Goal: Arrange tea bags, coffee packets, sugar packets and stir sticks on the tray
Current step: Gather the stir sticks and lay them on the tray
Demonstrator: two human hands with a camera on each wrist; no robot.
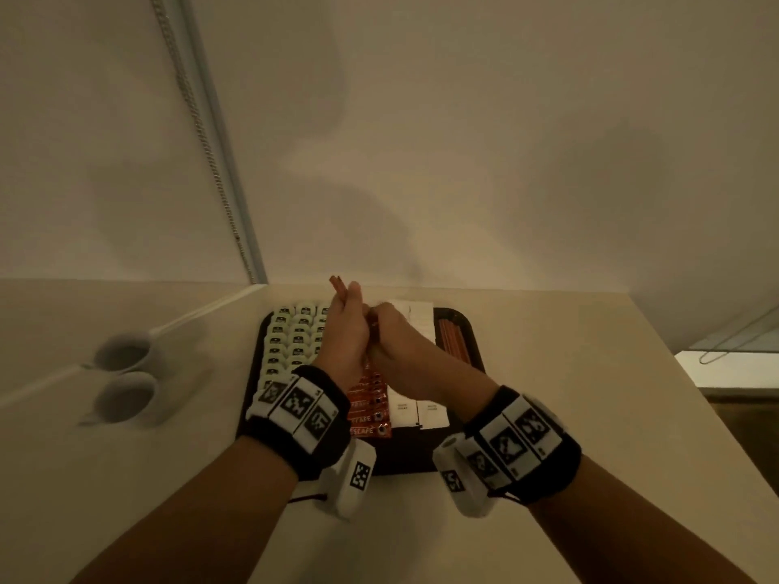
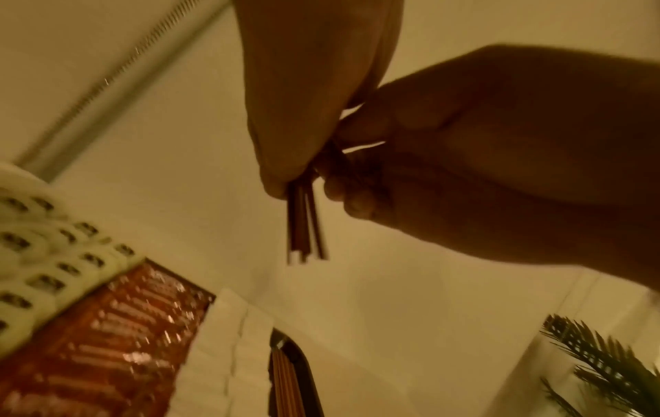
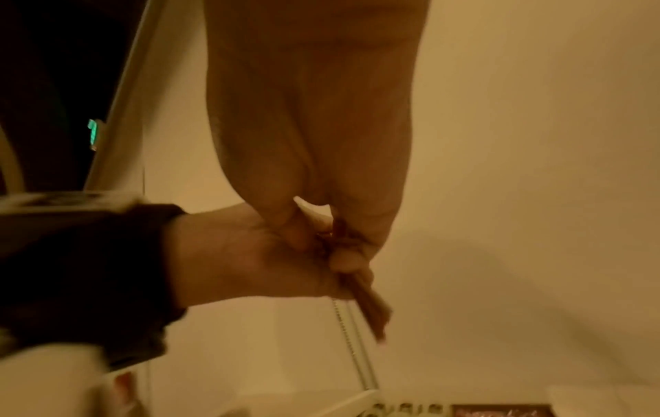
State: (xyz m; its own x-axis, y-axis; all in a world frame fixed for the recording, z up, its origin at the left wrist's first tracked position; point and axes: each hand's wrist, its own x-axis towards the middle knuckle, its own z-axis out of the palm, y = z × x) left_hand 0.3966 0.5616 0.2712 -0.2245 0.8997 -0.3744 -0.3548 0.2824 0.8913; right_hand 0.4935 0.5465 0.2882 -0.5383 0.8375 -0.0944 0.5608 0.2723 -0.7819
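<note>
Brown stir sticks [image 1: 338, 285], gripped by both hands [image 1: 366, 335], point far, their tray [image 1: 472, 330] slot lying right.

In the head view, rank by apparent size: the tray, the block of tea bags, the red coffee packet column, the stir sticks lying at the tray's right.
1. tray
2. tea bags
3. coffee packets, partly hidden by the hands
4. stir sticks

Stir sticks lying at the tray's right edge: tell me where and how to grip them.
Pinch the stir sticks at mid-length, from above. They lie flat and parallel, running away from the person along the tray rim, with the white sugar packets close on their left, so fingers fit best across the bundle.
</note>
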